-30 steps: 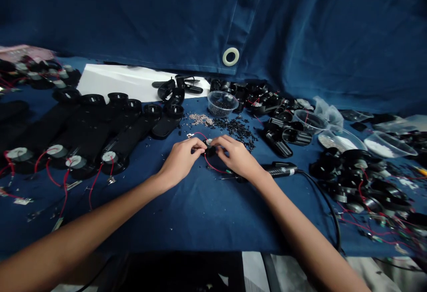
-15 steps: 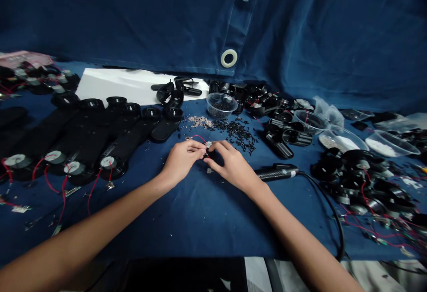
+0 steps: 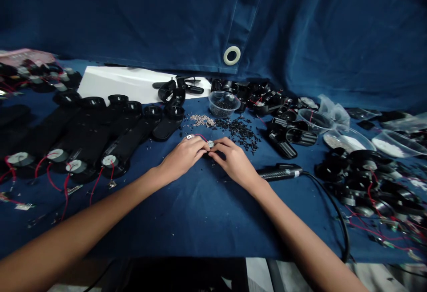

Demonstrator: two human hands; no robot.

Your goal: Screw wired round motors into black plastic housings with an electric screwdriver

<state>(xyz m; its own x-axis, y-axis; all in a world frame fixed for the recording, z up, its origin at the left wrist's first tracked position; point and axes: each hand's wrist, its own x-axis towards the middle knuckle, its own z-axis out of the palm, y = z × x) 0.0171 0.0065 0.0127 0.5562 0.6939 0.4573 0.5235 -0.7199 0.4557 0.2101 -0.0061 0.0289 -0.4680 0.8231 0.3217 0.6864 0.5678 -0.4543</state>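
small black part (image 3: 207, 153) with its red wire (image 3: 200, 136) sits pinched between both hands, above the blue cloth (image 3: 200, 221) of the table. left hand (image 3: 183, 158) and right hand (image 3: 234, 164) curl narrowly around it, fingertips together. a black soldering iron (image 3: 280, 173) lies just beside the right hand; scattered black pellets (image 3: 238, 132) lie just beyond.

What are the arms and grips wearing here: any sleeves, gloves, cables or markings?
Nothing that shows. The left arm and right arm are bare as far as the frame reaches, with no sleeve, cable or marking. The left grip and right grip are bare human hands, ungloved, with no ring or watch that I can make out.
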